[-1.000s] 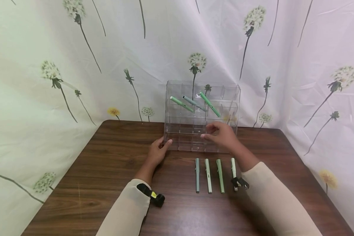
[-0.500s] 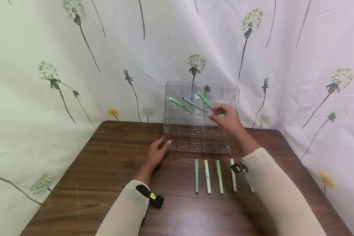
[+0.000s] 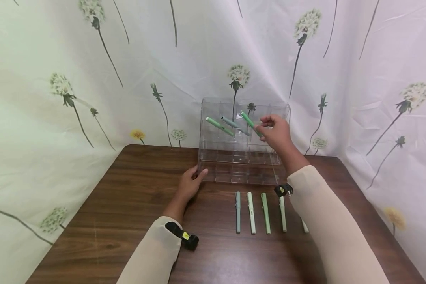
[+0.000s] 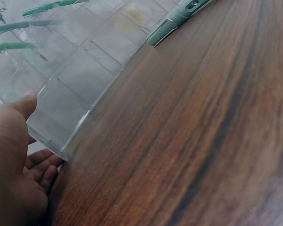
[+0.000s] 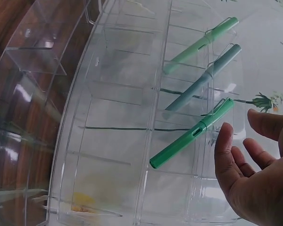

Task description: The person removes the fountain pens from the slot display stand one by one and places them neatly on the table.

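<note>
A clear acrylic tiered organizer [image 3: 224,152] stands upright at the back of the table. My left hand [image 3: 189,185] grips its lower left corner, thumb in front and fingers behind, as the left wrist view shows. Three pens lean in an upper tier: a light green pen [image 5: 191,52], a grey-blue pen [image 5: 196,88] and a bright green pen [image 5: 181,145]. Beside the bright green pen is my right hand [image 5: 254,172], its fingers loosely bent around nothing. In the head view its thumb overlaps that pen's lower part.
In front of the organizer, pens lie in a row on the wooden table [image 3: 135,221]: grey-blue [image 3: 238,213], pale [image 3: 251,213], green [image 3: 265,213] and another pale pen [image 3: 283,216]. My right sleeve [image 3: 326,217] partly covers one more pen [image 3: 305,226]. A flower-print cloth [image 3: 156,51] hangs behind.
My right hand has risen from in front of the organizer's lower tiers to beside the bright green pen. My left hand keeps its place at the corner. The three leaning pens look unmoved.
</note>
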{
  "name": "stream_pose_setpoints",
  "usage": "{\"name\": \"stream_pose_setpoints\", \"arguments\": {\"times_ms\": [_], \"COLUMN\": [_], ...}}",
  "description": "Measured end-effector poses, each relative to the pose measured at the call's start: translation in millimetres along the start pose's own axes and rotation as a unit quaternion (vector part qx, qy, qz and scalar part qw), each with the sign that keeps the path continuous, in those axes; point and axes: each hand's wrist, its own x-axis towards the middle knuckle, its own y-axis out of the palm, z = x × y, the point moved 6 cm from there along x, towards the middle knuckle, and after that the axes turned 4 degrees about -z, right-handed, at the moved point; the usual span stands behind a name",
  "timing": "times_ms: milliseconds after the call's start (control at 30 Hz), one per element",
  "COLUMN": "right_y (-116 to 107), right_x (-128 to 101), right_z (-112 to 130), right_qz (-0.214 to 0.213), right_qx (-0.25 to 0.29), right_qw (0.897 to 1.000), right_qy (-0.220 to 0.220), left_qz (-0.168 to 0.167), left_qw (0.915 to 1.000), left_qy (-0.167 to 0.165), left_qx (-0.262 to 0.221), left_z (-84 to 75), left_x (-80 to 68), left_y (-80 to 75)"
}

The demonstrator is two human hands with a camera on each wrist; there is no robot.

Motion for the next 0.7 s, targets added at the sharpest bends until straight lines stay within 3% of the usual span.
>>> {"name": "stream_pose_setpoints", "arguments": {"times_ms": [700], "right_y": [10.3], "right_x": [11.0], "right_z": [0.7], "right_qz": [-0.017], "right_qx": [0.0], "right_qw": [1.0], "right_qy": [0.02], "left_qz": [-0.008], "left_qw": [0.9999], "left_qy": [0.008], "left_qx": [0.01], "left_z": [-3.3], "left_x": [-0.7], "left_y": [-1.2]}}
